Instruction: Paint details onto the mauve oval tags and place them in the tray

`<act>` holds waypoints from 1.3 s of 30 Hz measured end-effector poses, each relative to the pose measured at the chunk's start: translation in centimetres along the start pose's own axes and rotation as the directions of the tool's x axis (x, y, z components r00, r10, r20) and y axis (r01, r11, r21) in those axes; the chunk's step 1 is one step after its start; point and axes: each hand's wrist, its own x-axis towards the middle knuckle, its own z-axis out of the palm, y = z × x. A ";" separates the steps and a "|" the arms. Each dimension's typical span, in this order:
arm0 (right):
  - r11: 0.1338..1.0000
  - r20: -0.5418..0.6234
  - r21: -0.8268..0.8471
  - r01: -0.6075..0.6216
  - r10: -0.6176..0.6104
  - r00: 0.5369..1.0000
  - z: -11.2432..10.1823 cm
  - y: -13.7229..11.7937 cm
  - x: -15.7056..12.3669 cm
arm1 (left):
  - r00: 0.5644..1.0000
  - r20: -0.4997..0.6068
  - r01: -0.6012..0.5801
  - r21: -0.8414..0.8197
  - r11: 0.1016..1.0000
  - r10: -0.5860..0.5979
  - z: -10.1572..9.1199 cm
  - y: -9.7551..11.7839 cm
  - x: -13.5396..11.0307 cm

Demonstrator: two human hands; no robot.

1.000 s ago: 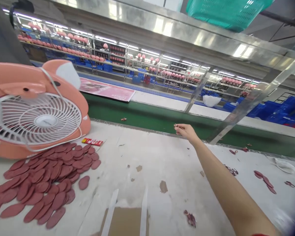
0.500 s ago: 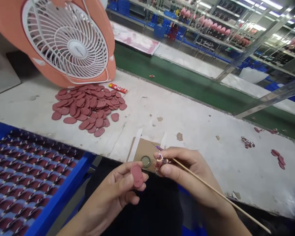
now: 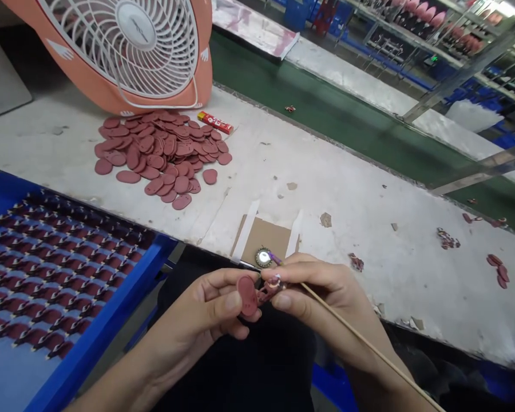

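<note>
Between thumb and fingers, my left hand (image 3: 214, 306) grips a flat reddish oval piece (image 3: 248, 296). My right hand (image 3: 321, 292) pinches a small reddish-brown figure (image 3: 271, 289) with light details, whose near end meets the oval's right edge. Under my right fingers runs a thin wooden stick brush (image 3: 347, 323) with a purple tip, its long end crossing the wrist. Beyond the hands, a bottle cap (image 3: 264, 257) with something shiny inside sits on a cardboard piece (image 3: 270, 234) taped down with white strips.
A heap of reddish ovals (image 3: 163, 151) lies before an orange fan (image 3: 203, 68), beside a red packet (image 3: 216, 122). At left, a blue tray (image 3: 107, 332) holds rows of small figures. More small parts (image 3: 448, 238) and ovals (image 3: 499, 270) lie on the right of the table (image 3: 347, 183).
The figure in my right hand has come over to the oval in my left hand, and they now touch. The view has tilted downward. A loose small figure now shows right of the cardboard.
</note>
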 end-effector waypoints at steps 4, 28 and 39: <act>0.999 -0.020 -0.001 -0.044 0.044 0.999 0.3 -0.5 0.0 | 0.999 -0.033 0.032 0.016 0.999 -0.031 -0.3 -0.1 0.1; 0.965 0.035 -0.259 0.040 -0.032 0.999 0.8 -1.3 0.4 | 0.995 -0.073 0.062 0.013 0.998 -0.061 -0.2 0.0 0.0; 0.960 0.068 -0.276 0.039 -0.021 0.997 0.8 -1.2 0.5 | 0.992 -0.093 0.081 -0.024 0.996 -0.083 -0.2 -0.1 0.1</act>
